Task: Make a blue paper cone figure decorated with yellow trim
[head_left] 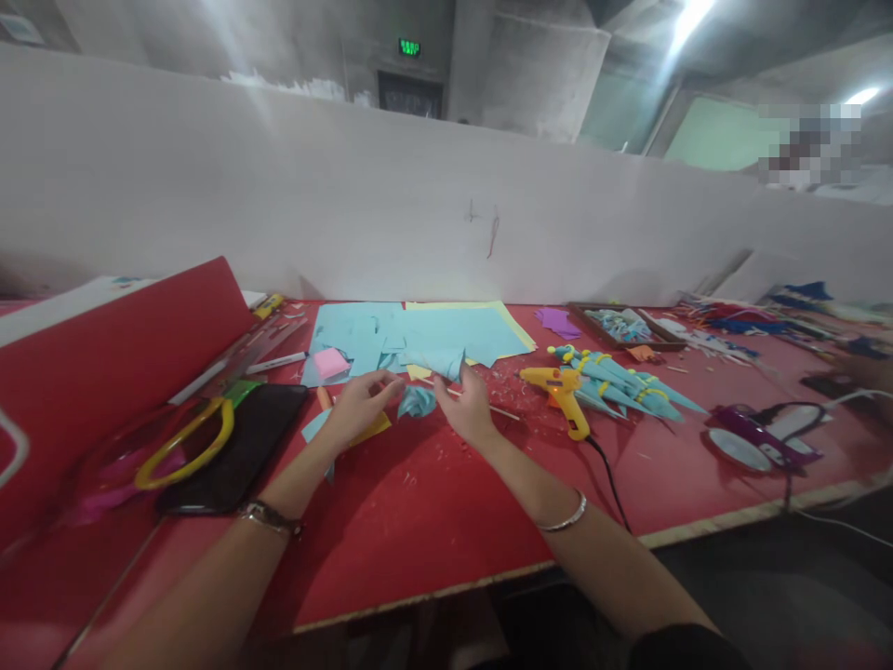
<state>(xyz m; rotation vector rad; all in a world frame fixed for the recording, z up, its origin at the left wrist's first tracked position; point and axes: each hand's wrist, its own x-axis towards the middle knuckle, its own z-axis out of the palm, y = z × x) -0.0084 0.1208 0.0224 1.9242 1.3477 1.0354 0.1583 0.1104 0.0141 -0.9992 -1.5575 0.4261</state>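
A light blue paper cone [446, 361] lies against the fingers of my right hand [466, 408], which is curled round its near side. My left hand [366, 402] is just to the left, its thumb and fingers pinched together; whatever they hold is too small to make out. Between both hands sits a crumpled blue paper rosette [417, 402]; whether either hand touches it is unclear. Light blue paper sheets [474, 333] are spread behind the hands. A thin wooden stick [503, 412] shows beside my right hand.
To the right lie a yellow glue gun [566, 395] with a black cord and several blue paper cones [628, 383] with yellow trim. A brown tray [666, 342] stands farther back. On the left are a black phone [241, 456], yellow-handled scissors [227, 430] and a pink paper pad [330, 362].
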